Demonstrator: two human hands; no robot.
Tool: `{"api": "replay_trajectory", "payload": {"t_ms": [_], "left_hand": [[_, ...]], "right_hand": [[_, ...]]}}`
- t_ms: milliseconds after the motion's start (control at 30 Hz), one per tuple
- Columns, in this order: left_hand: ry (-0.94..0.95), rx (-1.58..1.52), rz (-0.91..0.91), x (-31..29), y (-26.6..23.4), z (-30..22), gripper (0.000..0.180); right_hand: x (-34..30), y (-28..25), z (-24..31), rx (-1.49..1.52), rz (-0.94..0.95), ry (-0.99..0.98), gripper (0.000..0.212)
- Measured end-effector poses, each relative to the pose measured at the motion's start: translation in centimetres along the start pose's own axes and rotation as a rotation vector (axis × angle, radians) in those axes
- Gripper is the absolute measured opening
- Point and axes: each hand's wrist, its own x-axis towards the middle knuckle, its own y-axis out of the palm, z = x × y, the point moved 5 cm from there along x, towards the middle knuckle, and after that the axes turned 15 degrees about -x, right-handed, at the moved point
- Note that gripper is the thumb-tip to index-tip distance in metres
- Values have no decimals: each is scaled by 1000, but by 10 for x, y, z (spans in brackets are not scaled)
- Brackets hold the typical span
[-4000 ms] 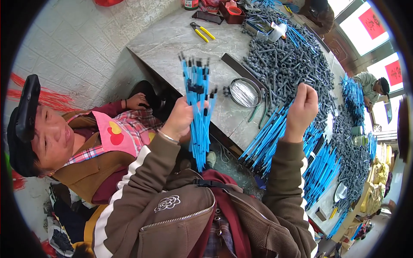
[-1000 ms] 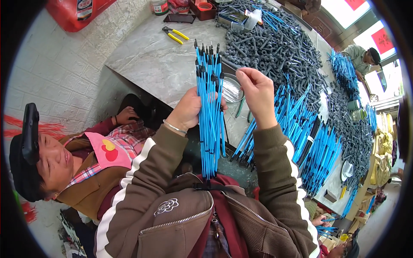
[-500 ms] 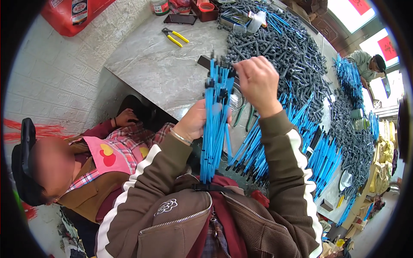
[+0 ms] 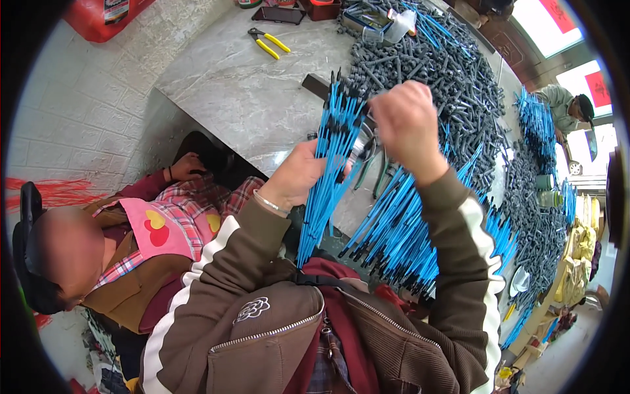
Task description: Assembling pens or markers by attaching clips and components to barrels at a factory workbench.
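Right in the middle of the head view, the left hand (image 4: 298,174) is closed tight around a bunch of thin blue sticks (image 4: 320,197) with black tips. The bunch leans, its top pointing to one o'clock. Toward two o'clock, the right hand (image 4: 408,121) is curled and blurry, close to the black tips; I cannot tell if its fingers pinch anything. Past it, also at two o'clock, is a big heap of grey bits (image 4: 453,85). More blue sticks lie at four o'clock. Yellow-handled pliers (image 4: 269,43) lie on the table (image 4: 223,85), between eleven and twelve. Somebody in a pink bib (image 4: 157,230) sits at nine o'clock.
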Motion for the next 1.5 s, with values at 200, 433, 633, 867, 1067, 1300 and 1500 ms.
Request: {"api": "replay_trajectory", "payload": {"t_ms": [200, 433, 633, 867, 1067, 1300, 1500], "left_hand": [[112, -65, 18, -1, 0, -3, 19], [3, -388, 4, -1, -11, -9, 32], [103, -319, -69, -4, -36, -5, 32], [77, -493, -127, -11, -36, 10, 35], [155, -409, -105, -11, -50, 11, 29], [146, -346, -135, -6, -59, 2, 32], [65, -521, -153, 6, -72, -14, 38]], "right_hand": [[13, 12, 9, 40, 36, 83, 14], [10, 66, -7, 278, 183, 409, 15], [24, 81, -1, 268, 171, 241, 14], [8, 91, 17, 189, 182, 44, 14], [5, 104, 28, 297, 233, 150, 14], [1, 125, 14, 355, 256, 458, 18], [12, 153, 1, 293, 298, 594, 19]]}}
